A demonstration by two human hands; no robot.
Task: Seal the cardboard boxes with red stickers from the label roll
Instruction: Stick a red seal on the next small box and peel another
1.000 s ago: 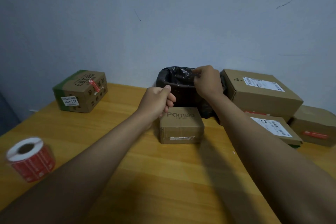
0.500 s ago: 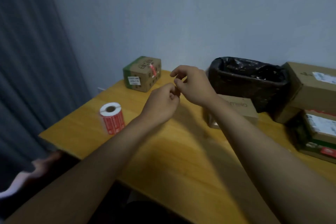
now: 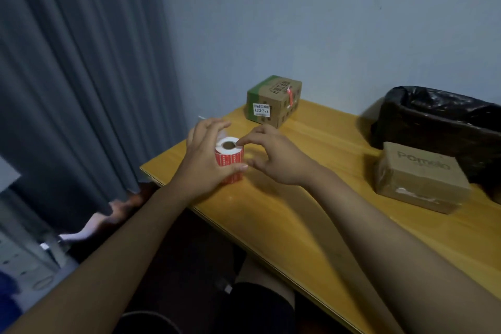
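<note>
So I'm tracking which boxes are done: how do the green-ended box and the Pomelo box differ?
The green-ended box has a red sticker over its top edge; the Pomelo box shows none. The green-ended box carries a white printed label and a green end; the Pomelo box is plain brown with a printed name. Both are cardboard boxes resting on the table.

Both hands [image 3: 206,160] now at the label roll [image 3: 229,160].
</note>
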